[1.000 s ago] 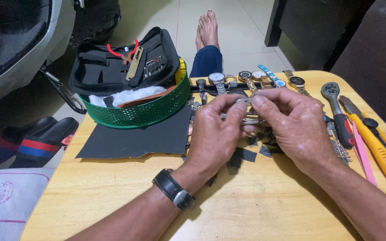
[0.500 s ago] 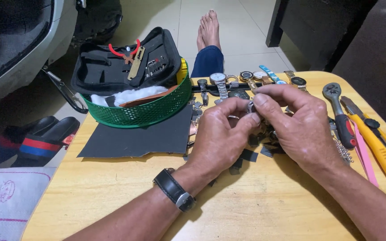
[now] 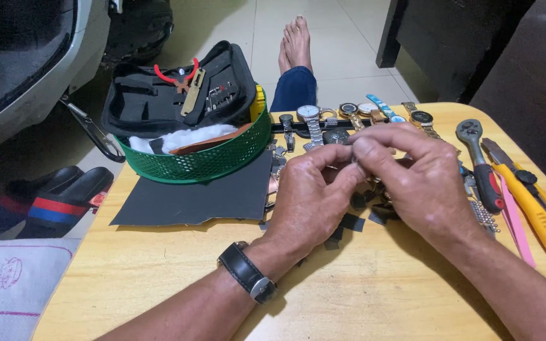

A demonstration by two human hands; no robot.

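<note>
Both hands had stayed close together since a moment earlier; the left hand [image 3: 314, 196] and right hand [image 3: 421, 183] pinched one small metal part [image 3: 353, 163] between curled fingertips, above dark scraps [image 3: 349, 222] on the tabletop [image 3: 159, 278], so the fiddling continued.

Both forearms are reaching in from six o'clock and meeting at the centre. The left hand [image 3: 311, 199] is curling knuckles-up, its thumb and forefinger pinching toward two o'clock. The right hand [image 3: 415, 180] is arching over from four o'clock, its fingertips [image 3: 363, 150] pressing against the left's, both hands pinching closed together.
</note>
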